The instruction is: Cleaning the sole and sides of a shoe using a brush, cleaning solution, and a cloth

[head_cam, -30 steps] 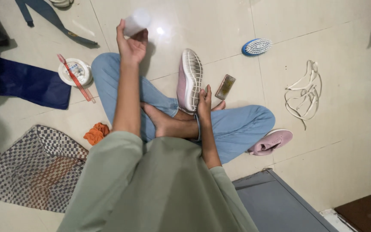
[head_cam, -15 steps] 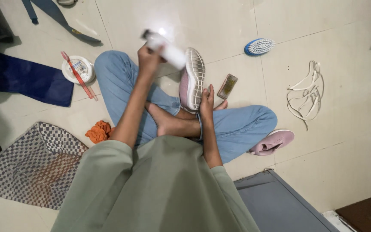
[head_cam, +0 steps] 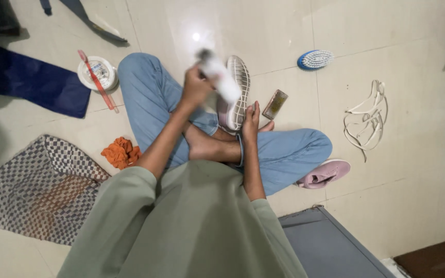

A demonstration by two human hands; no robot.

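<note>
While the right hand [head_cam: 250, 119] grips the pink shoe [head_cam: 234, 95], the left hand [head_cam: 195, 87] clasps a white bottle [head_cam: 220, 78].

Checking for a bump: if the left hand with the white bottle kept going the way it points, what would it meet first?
Most likely the pink shoe: the left hand aims its blurred white bottle at the shoe's white sole, held upright by the right hand. Depth is unclear.

1. Left hand [head_cam: 195, 87] – raised, arm stretched forward, fingers curled tight in a grip, motion-blurred.
2. Right hand [head_cam: 250, 122] – lower, forearm straight out, fingers upright and loosely closed.
</note>
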